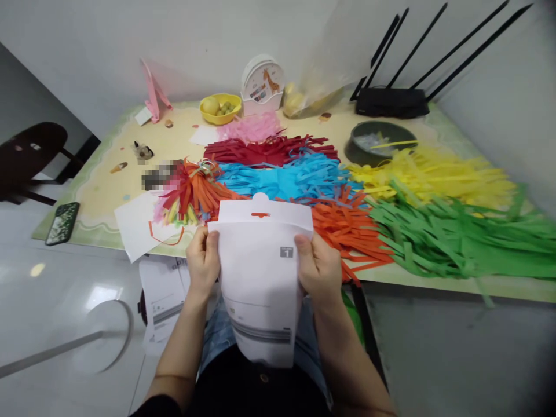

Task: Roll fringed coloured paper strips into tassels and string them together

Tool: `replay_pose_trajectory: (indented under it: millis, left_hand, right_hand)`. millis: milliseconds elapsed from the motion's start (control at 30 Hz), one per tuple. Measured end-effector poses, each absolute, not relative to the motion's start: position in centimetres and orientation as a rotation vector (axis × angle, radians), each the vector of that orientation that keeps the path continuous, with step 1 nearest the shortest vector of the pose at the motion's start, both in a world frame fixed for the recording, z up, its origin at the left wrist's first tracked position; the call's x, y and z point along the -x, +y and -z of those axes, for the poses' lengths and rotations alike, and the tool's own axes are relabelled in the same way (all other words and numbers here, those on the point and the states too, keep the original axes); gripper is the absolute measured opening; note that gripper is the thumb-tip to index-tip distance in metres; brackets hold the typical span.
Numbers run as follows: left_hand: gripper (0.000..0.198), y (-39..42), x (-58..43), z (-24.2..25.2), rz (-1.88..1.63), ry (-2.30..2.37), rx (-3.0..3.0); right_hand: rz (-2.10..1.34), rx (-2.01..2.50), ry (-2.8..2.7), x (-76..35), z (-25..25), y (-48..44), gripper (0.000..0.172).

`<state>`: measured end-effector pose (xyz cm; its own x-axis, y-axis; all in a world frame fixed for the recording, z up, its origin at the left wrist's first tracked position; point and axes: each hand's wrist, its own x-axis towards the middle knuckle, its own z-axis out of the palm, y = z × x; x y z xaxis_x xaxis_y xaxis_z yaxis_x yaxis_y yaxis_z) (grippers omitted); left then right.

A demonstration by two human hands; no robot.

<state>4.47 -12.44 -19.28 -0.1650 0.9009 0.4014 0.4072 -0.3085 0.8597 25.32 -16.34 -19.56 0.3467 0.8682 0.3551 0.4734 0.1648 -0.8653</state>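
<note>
A white paper packet (pixel 260 278) with a hang hole at its top and a printed "1" hangs between my hands over my lap. My left hand (pixel 203 263) is closed on its upper left edge. On the upper right edge, the thumb and fingers of my right hand (pixel 319 269) pinch it. Beyond the packet lie fringed paper strips: blue (pixel 282 178), dark red (pixel 269 152), orange (pixel 351 229), yellow (pixel 430 176) and green (pixel 460 231). A multicoloured tassel bundle (pixel 195 188) rests left of them, beside a white sheet (pixel 136 226).
At the back stand a yellow fruit bowl (pixel 220 109), a round giraffe box (pixel 263 84) and a black router (pixel 391 102) with tall antennas. A dark green bowl (pixel 360 153) is at the right. A phone (pixel 63 223) lies on the left edge. Printed sheets (pixel 163 301) hang below the table's front.
</note>
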Motion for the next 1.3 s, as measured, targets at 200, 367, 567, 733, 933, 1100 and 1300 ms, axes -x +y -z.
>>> replay_pose_trajectory:
  millis: [200, 367, 567, 733, 933, 1100, 1300]
  left_hand:
    - [0.047, -10.8, -4.0, 18.1, -1.745, 1.543, -1.557]
    - [0.046, -11.1, -3.9, 18.6, -1.652, 1.479, -1.397]
    - [0.040, -13.8, -4.4, 20.8, -1.276, 1.494, -1.508]
    - [0.046, -13.1, -4.1, 20.6, -1.446, 1.581, -1.373]
    - [0.055, -13.2, -4.1, 21.3, -1.199, 1.417, -1.281]
    - [0.054, -14.5, -3.6, 22.2, -1.206, 1.532, -1.335]
    - [0.039, -15.4, -2.9, 22.0, -0.822, 1.225, -1.483]
  right_hand:
    - [-0.771, 1.300, -1.385, -24.6, 20.1, -17.1, 0.030]
    - [-0.567, 1.462, -1.458, -25.0, 19.9, -17.8, 0.028]
    - [-0.480, 1.497, -1.319, -25.4, 20.1, -16.5, 0.028]
    - [-0.785, 1.437, -1.372, -24.7, 20.9, -17.0, 0.032]
    - [-0.567, 1.544, -1.326, -24.9, 20.8, -17.4, 0.043]
    - [-0.732, 1.502, -1.292, -25.9, 21.5, -16.8, 0.030]
    - [-0.761, 1.288, -0.967, -27.0, 21.9, -15.1, 0.087]
